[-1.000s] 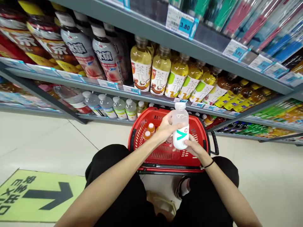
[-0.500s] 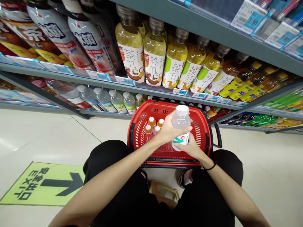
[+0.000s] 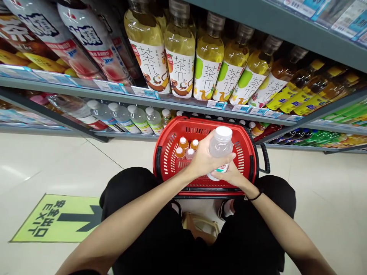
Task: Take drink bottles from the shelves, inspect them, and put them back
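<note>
Both my hands hold one drink bottle (image 3: pixel 220 148) with a white cap and a cloudy, pale body. My left hand (image 3: pixel 204 157) wraps its upper part, thumb across the front. Lower down, my right hand (image 3: pixel 231 174) grips near the base and partly covers the green-and-white label. The bottle leans slightly, above a red shopping basket (image 3: pixel 169 131) that stands between my knees. Several small bottles (image 3: pixel 189 154) with pale caps, some orange, are in the left part of the basket.
Shelves of drinks face me, with tea bottles (image 3: pixel 209 70) above and water bottles (image 3: pixel 140 119) low down. The shelf edge (image 3: pixel 183 104) runs close behind the basket. A black basket handle (image 3: pixel 265 158) sticks out at right. A green exit sign (image 3: pixel 57 219) lies on the floor at left.
My left hand now covers more of the bottle's label, and the bottle has turned or tipped a little. The view has shifted nearer the shelf. The hold of both hands continues.
</note>
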Tool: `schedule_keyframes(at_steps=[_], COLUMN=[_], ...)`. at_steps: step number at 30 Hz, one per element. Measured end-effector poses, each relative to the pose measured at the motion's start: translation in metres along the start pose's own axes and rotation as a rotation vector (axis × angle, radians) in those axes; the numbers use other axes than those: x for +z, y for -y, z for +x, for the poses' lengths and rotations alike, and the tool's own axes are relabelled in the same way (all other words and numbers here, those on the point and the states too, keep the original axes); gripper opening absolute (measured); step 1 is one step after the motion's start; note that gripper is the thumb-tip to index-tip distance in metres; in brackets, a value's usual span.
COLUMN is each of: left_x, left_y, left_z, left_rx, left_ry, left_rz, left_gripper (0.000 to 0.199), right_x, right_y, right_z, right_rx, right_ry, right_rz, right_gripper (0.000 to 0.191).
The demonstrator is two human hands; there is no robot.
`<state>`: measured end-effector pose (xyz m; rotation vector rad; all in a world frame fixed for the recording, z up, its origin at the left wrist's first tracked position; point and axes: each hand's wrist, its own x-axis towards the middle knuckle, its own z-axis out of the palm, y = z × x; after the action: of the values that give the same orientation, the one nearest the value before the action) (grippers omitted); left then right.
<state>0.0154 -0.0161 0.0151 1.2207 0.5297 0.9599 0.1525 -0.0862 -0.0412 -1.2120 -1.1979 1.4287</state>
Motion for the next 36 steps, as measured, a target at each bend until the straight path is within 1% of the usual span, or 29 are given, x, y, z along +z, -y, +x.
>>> schedule_keyframes(at_steps=[4, 11, 16, 20, 22, 27, 32, 36], left_x=[-0.0040, -0.0049, -0.0038, -0.0043, -0.0047, -0.0058, -0.0064, -0.0060], left_y=[0.0039, 0.0068, 0.0045, 0.0066, 0.0080, 0.0096, 0.0090, 0.0077], left_z=[-0.0014, -0.0013, -0.0006, -0.0009, -0.0008, -0.0001, 0.0001, 0.0006], left_rx=[0.014, 0.026, 0.020, 0.038, 0.043, 0.056, 0.056, 0.072], left_ry=[0.016, 0.005, 0.009, 0.012, 0.013, 0.009, 0.015, 0.008], left_rz=[0.061, 0.081, 0.075, 0.081, 0.084, 0.069, 0.077, 0.080], left_gripper=[0.055, 0.055, 0.056, 0.057, 0.057, 0.056, 0.053, 0.054], right_x=[0.0013, 0.0022, 0.0019, 0.0017, 0.0015, 0.0022, 0.0034, 0.0033], right_y=[0.0002, 0.0009, -0.0015, -0.0042, -0.0040, 0.0008, 0.0017, 0.0017], right_z=[-0.0002, 0.0002, -0.0011, -0.0026, -0.0026, -0.0009, -0.0004, -0.0007], right_rx=[-0.001, -0.008, -0.006, -0.004, 0.000, -0.005, -0.001, -0.004], right_ry=[0.022, -0.028, -0.064, -0.066, -0.061, 0.005, 0.009, -0.011], right_rz=[0.023, 0.002, -0.025, -0.026, -0.034, -0.005, 0.011, 0.005], right_gripper=[0.074, 0.088, 0.090, 0.093, 0.094, 0.093, 0.094, 0.096])
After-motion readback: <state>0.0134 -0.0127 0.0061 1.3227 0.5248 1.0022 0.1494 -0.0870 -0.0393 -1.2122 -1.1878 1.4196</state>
